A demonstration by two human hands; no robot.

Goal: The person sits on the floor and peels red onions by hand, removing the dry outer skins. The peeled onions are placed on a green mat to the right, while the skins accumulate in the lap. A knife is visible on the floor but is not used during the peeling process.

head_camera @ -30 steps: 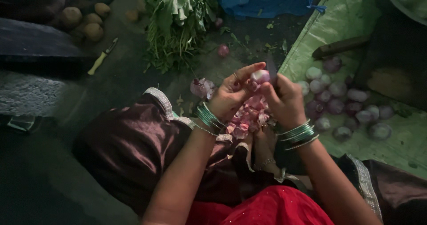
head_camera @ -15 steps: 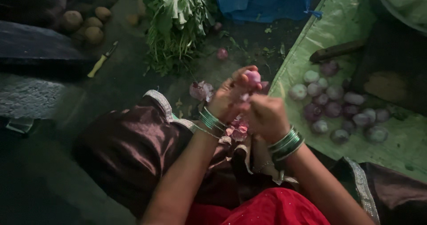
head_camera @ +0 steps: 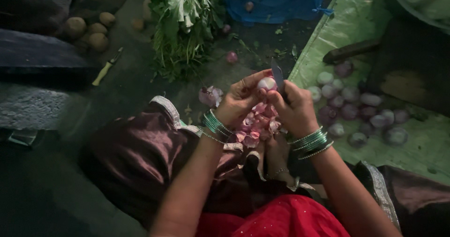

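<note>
Both closed: left hand point(head_camera: 241, 101) pinching onion point(head_camera: 266, 82), right hand point(head_camera: 295, 108) gripping knife point(head_camera: 277, 73).

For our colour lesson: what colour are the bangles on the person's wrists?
Green, stacked on both wrists, as the bangles show in the head view, just below the right hand.

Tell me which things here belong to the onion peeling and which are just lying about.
In use:
left hand holding an onion
right hand holding a knife
peels on the lap
peeled onions on the green sheet

Lying about:
greens
potatoes
yellow-handled tool
blue bag
</note>
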